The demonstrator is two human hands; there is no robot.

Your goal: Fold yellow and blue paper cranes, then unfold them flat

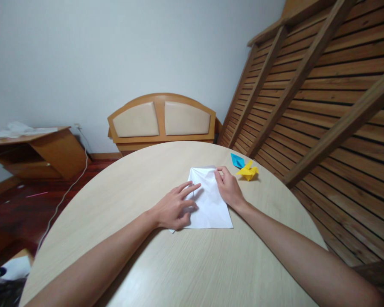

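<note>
The white paper sheet [208, 200] lies flat near the centre of the round wooden surface [131, 192], partly folded at its far end. The left hand [174, 209] rests open on the sheet's 9 o'clock edge, fingers spread and pressing down. The right hand [228, 187] pinches the folded corner at the sheet's 1 o'clock. A yellow origami figure [248, 172] and a blue origami piece [237, 160] sit at 2 o'clock, just beside the right hand.
</note>
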